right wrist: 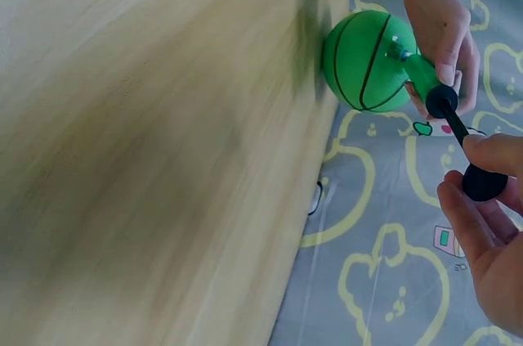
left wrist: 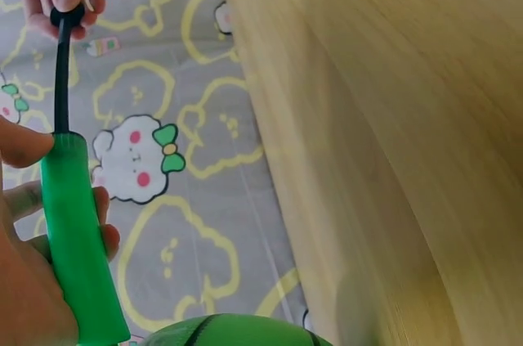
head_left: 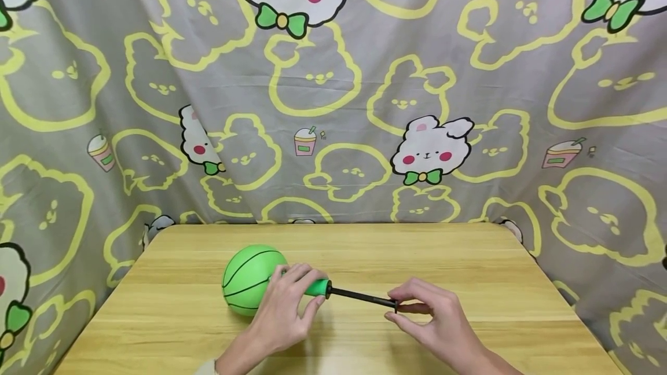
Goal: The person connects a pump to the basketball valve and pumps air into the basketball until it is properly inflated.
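Observation:
A green ball (head_left: 249, 282) with black lines rests on the wooden table, left of the middle. My left hand (head_left: 286, 308) grips the green barrel of a small hand pump (left wrist: 78, 240) right beside the ball. In the right wrist view the pump's tip end meets the ball (right wrist: 359, 60). The black rod (head_left: 359, 295) is drawn out of the barrel toward the right. At its far end my right hand (head_left: 435, 317) pinches the round black handle (right wrist: 484, 183) between thumb and fingers.
The wooden table (head_left: 417, 253) spreads beneath both hands. A grey curtain (head_left: 344, 103) printed with yellow outlines and white cartoon animals hangs behind it and along both sides.

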Demonstrator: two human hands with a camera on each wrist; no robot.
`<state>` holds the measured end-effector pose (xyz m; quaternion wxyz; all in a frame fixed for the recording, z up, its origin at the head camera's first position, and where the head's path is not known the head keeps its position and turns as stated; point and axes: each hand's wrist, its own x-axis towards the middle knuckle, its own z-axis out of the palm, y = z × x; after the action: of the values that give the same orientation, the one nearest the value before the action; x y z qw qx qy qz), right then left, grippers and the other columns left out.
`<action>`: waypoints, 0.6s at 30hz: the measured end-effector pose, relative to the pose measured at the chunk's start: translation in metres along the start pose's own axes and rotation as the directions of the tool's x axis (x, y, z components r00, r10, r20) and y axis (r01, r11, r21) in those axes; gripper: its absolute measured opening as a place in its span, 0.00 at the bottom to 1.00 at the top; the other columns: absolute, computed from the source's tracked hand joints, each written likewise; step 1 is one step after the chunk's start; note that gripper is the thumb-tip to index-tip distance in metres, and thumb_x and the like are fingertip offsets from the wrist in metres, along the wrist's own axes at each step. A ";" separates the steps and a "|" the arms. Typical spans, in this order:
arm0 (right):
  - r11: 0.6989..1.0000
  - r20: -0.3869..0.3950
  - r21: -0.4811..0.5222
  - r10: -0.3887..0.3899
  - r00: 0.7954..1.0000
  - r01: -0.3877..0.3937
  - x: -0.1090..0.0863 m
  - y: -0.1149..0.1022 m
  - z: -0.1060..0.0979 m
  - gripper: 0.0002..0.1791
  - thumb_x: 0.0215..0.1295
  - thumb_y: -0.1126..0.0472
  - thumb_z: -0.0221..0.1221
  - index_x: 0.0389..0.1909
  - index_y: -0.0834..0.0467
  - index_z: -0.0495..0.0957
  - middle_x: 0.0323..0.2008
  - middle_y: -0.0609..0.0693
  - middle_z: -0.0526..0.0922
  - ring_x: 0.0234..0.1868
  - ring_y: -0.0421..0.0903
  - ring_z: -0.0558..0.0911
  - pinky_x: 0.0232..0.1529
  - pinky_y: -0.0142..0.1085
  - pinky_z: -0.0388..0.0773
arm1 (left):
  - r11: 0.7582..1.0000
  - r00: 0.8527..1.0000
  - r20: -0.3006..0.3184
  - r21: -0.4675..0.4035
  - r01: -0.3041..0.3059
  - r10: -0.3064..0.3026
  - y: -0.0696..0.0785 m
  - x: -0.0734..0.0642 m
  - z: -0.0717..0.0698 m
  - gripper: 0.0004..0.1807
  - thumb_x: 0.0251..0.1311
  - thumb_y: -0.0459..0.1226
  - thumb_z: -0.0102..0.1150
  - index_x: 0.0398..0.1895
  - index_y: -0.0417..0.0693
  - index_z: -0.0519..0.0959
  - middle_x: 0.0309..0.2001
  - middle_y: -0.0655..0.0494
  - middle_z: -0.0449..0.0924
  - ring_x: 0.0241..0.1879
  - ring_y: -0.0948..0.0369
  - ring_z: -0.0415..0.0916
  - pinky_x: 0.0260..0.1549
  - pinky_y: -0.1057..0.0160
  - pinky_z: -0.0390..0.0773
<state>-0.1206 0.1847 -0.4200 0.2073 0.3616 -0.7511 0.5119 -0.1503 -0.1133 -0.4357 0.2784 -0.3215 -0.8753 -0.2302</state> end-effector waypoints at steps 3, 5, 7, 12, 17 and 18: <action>1.000 -0.016 -0.005 -0.018 1.000 0.017 0.000 -0.001 -0.003 0.21 0.49 0.76 0.75 0.44 0.59 0.85 0.40 0.51 0.86 0.40 0.44 0.88 0.36 0.36 0.84 | 1.000 1.000 -0.004 -0.022 0.006 -0.006 0.002 0.001 0.001 0.14 0.61 0.43 0.63 0.49 0.56 0.82 0.44 0.64 0.81 0.47 0.64 0.78 0.53 0.53 0.68; 0.999 -0.030 -0.025 -0.036 0.999 0.035 0.000 -0.001 -0.003 0.22 0.47 0.76 0.76 0.45 0.59 0.85 0.40 0.51 0.87 0.40 0.44 0.88 0.37 0.35 0.84 | 0.999 1.000 -0.011 -0.031 0.013 -0.013 0.003 0.000 0.002 0.14 0.60 0.43 0.64 0.49 0.56 0.82 0.44 0.64 0.81 0.47 0.64 0.78 0.53 0.53 0.67; 0.997 -0.046 -0.053 -0.058 0.997 0.055 -0.001 0.000 -0.002 0.25 0.44 0.76 0.77 0.45 0.58 0.86 0.40 0.51 0.87 0.39 0.44 0.88 0.37 0.34 0.84 | 0.999 1.000 -0.022 -0.039 0.012 -0.013 0.004 0.000 0.004 0.14 0.59 0.42 0.64 0.49 0.55 0.83 0.44 0.64 0.81 0.47 0.64 0.78 0.52 0.53 0.67; 0.990 -0.085 -0.102 -0.102 0.991 0.093 0.000 0.005 0.002 0.29 0.40 0.78 0.77 0.47 0.58 0.86 0.39 0.53 0.88 0.37 0.44 0.89 0.36 0.32 0.83 | 0.999 0.998 -0.063 -0.050 -0.002 -0.001 0.007 0.003 0.009 0.15 0.56 0.40 0.65 0.48 0.52 0.84 0.43 0.64 0.81 0.46 0.64 0.78 0.50 0.52 0.68; 0.992 -0.093 -0.075 -0.107 0.990 0.100 0.004 0.009 0.010 0.28 0.41 0.79 0.76 0.48 0.61 0.86 0.39 0.56 0.88 0.39 0.46 0.89 0.36 0.33 0.84 | 0.999 0.996 -0.087 -0.050 0.001 -0.006 0.010 0.005 0.012 0.15 0.54 0.38 0.65 0.47 0.51 0.84 0.42 0.63 0.81 0.46 0.64 0.78 0.49 0.52 0.67; 0.992 -0.091 -0.068 -0.110 0.990 0.104 0.005 0.010 0.013 0.29 0.41 0.80 0.76 0.48 0.61 0.86 0.39 0.56 0.88 0.39 0.47 0.89 0.36 0.33 0.83 | 0.999 0.996 -0.088 -0.052 0.002 -0.006 0.011 0.005 0.012 0.15 0.54 0.38 0.66 0.47 0.51 0.84 0.42 0.64 0.81 0.45 0.64 0.78 0.49 0.52 0.67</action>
<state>-0.1306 0.1736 -0.4274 0.2814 0.3701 -0.7357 0.4924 -0.1506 -0.0965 -0.4389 0.3078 -0.3165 -0.8565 -0.2674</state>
